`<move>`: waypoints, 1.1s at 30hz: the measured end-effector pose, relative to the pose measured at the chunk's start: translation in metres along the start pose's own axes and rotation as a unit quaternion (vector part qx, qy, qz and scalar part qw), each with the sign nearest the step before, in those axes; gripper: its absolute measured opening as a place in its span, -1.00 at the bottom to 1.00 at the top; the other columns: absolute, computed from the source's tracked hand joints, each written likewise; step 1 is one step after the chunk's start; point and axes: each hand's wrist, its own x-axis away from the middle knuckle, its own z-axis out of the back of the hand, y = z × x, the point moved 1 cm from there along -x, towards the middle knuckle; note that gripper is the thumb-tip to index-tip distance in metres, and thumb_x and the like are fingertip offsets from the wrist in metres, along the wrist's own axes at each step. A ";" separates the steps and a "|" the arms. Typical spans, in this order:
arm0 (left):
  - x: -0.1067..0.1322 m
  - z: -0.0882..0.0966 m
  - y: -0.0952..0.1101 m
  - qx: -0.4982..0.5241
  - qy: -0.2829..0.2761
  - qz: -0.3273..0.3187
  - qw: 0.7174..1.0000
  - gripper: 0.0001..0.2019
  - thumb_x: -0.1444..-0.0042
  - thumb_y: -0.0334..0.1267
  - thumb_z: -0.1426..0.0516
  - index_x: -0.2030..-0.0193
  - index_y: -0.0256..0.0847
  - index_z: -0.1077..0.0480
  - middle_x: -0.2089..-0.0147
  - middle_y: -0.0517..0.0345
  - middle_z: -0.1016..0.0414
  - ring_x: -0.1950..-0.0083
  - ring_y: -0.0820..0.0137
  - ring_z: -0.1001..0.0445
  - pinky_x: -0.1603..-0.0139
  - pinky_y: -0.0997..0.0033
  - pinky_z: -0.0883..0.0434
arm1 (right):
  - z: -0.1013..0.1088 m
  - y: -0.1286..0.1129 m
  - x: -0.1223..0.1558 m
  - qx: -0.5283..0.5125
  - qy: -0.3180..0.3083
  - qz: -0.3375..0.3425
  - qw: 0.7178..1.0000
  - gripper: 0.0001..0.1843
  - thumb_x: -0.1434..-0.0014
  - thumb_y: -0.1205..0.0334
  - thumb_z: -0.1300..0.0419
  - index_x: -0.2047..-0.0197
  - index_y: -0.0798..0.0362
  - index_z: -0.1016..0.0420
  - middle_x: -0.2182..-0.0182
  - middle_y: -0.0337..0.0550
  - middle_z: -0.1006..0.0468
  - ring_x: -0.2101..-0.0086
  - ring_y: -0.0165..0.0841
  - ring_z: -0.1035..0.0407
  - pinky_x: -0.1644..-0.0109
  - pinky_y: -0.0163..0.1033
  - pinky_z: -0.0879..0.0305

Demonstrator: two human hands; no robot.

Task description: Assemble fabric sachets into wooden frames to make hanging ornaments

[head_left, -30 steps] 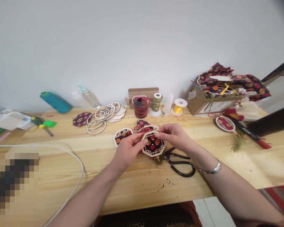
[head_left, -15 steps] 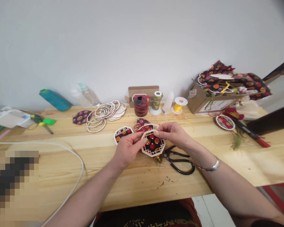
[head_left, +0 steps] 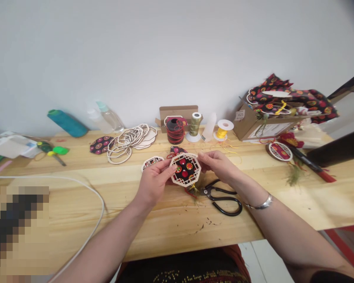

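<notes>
My left hand (head_left: pixel 153 181) is closed with the thumb on the front of an octagonal ornament (head_left: pixel 185 169), a pale wooden lattice frame over black fabric with red and orange prints. My right hand (head_left: pixel 215 162) pinches at its upper right edge; whether it grips this piece or a layer behind is hidden. Red cord and a green tassel (head_left: pixel 194 190) show just below the ornament. Partly behind my left hand lies another wooden lattice piece (head_left: pixel 152 162). Dark printed fabric (head_left: pixel 177 150) sits behind the ornament. Black-handled scissors (head_left: pixel 224 198) rest on the table below my right wrist.
Along the wall stand a red cord spool (head_left: pixel 176 131), a green thread cone (head_left: pixel 195 125), a yellow spool (head_left: pixel 222 129) and clear bottles (head_left: pixel 110 116). Loose wooden frames (head_left: pixel 131 139) lie left of them. A cardboard box (head_left: pixel 268 127) with fabric stands right. A white cable (head_left: pixel 97 196) crosses the left.
The ornament has shifted slightly left and up, showing more of the tassel beneath. My right thumb has moved off its front face toward the right edge.
</notes>
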 end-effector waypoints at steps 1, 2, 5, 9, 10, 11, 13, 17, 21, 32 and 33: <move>-0.001 0.000 0.000 0.010 0.012 -0.001 1.000 -0.51 0.19 -0.11 -0.38 0.09 -0.29 -0.56 0.24 -0.01 -0.65 0.25 0.17 -0.61 0.23 0.17 -0.58 | 0.000 0.000 0.000 -0.001 -0.011 -0.006 1.000 -0.40 0.02 -0.33 -0.20 0.58 0.11 -0.49 0.64 -0.23 -0.43 0.57 -0.49 -0.22 0.43 -0.29 -0.13; -0.002 0.000 0.001 0.017 0.022 -0.001 1.000 -0.50 0.21 -0.12 -0.39 0.09 -0.29 -0.56 0.26 -0.01 -0.65 0.26 0.17 -0.61 0.24 0.17 -0.58 | -0.001 -0.001 0.001 0.001 -0.025 -0.013 1.000 -0.42 0.02 -0.31 -0.21 0.56 0.11 -0.51 0.62 -0.21 -0.46 0.55 -0.48 -0.25 0.41 -0.29 -0.14; -0.002 0.000 0.003 0.025 0.046 0.001 0.999 -0.51 0.24 -0.16 -0.39 0.11 -0.32 -0.56 0.30 -0.01 -0.65 0.31 0.19 -0.61 0.28 0.20 -0.58 | -0.004 -0.003 0.003 0.011 -0.055 -0.037 0.998 -0.49 0.03 -0.23 -0.28 0.55 0.12 -0.54 0.60 -0.18 -0.51 0.54 -0.48 -0.28 0.40 -0.30 -0.15; -0.001 0.000 0.005 0.031 0.054 0.003 0.998 -0.54 0.24 -0.19 -0.39 0.14 -0.35 -0.56 0.34 0.01 -0.65 0.37 0.23 -0.60 0.36 0.27 -0.57 | -0.007 -0.003 0.002 0.004 -0.051 -0.051 0.997 -0.54 0.06 -0.17 -0.33 0.56 0.12 -0.54 0.63 -0.20 -0.50 0.55 -0.48 -0.29 0.43 -0.31 -0.14; -0.001 0.000 0.005 0.032 0.054 0.004 0.998 -0.53 0.24 -0.19 -0.39 0.13 -0.34 -0.56 0.34 0.01 -0.65 0.36 0.24 -0.60 0.36 0.28 -0.57 | -0.007 -0.003 0.002 -0.003 -0.046 -0.052 0.998 -0.55 0.05 -0.17 -0.32 0.56 0.11 -0.54 0.62 -0.21 -0.50 0.56 -0.49 -0.28 0.43 -0.31 -0.13; -0.001 0.000 0.004 0.031 0.053 0.003 0.998 -0.52 0.23 -0.19 -0.39 0.12 -0.34 -0.56 0.33 0.01 -0.65 0.35 0.23 -0.60 0.35 0.28 -0.57 | -0.007 -0.002 0.002 -0.012 -0.039 -0.050 0.998 -0.55 0.04 -0.16 -0.32 0.55 0.11 -0.55 0.61 -0.21 -0.50 0.56 -0.49 -0.27 0.43 -0.31 -0.13; -0.001 0.001 0.003 0.025 0.045 -0.002 0.999 -0.50 0.21 -0.15 -0.39 0.08 -0.32 -0.55 0.28 0.00 -0.66 0.30 0.21 -0.60 0.32 0.26 -0.57 | -0.005 -0.001 0.001 -0.032 -0.022 -0.045 0.998 -0.58 0.04 -0.14 -0.32 0.52 0.09 -0.56 0.58 -0.21 -0.52 0.55 -0.50 -0.26 0.42 -0.31 -0.14; -0.001 0.002 -0.001 -0.004 0.008 -0.014 1.000 -0.48 0.16 -0.06 -0.36 0.05 -0.29 -0.54 0.22 -0.01 -0.65 0.20 0.16 -0.60 0.20 0.19 -0.57 | -0.002 0.001 0.000 -0.031 0.009 -0.038 0.999 -0.66 0.08 -0.05 -0.37 0.47 0.10 -0.58 0.56 -0.22 -0.53 0.54 -0.51 -0.26 0.43 -0.32 -0.12; 0.001 0.002 -0.002 -0.027 -0.004 -0.021 0.999 -0.52 0.13 -0.07 -0.35 0.06 -0.27 -0.55 0.21 -0.01 -0.65 0.15 0.14 -0.60 0.12 0.18 -0.56 | -0.002 0.001 0.000 -0.021 0.022 -0.036 0.999 -0.69 0.11 0.01 -0.39 0.52 0.11 -0.55 0.60 -0.25 -0.49 0.56 -0.51 -0.24 0.44 -0.32 -0.13; 0.003 -0.002 0.002 -0.015 -0.004 -0.035 0.999 -0.49 0.10 -0.09 -0.35 0.00 -0.28 -0.52 0.17 -0.01 -0.65 0.10 0.15 -0.59 0.06 0.18 -0.54 | -0.008 -0.009 0.004 0.022 0.047 0.017 0.999 -0.70 0.04 0.00 -0.34 0.49 0.10 -0.53 0.58 -0.28 -0.48 0.54 -0.50 -0.26 0.39 -0.30 -0.22; 0.003 -0.002 0.002 -0.015 0.000 -0.037 0.999 -0.47 0.11 -0.08 -0.35 -0.01 -0.28 -0.51 0.17 0.00 -0.65 0.11 0.15 -0.59 0.06 0.17 -0.54 | -0.009 -0.010 0.004 0.026 0.050 0.020 0.998 -0.70 0.04 0.00 -0.33 0.48 0.09 -0.52 0.57 -0.27 -0.48 0.54 -0.49 -0.26 0.39 -0.30 -0.22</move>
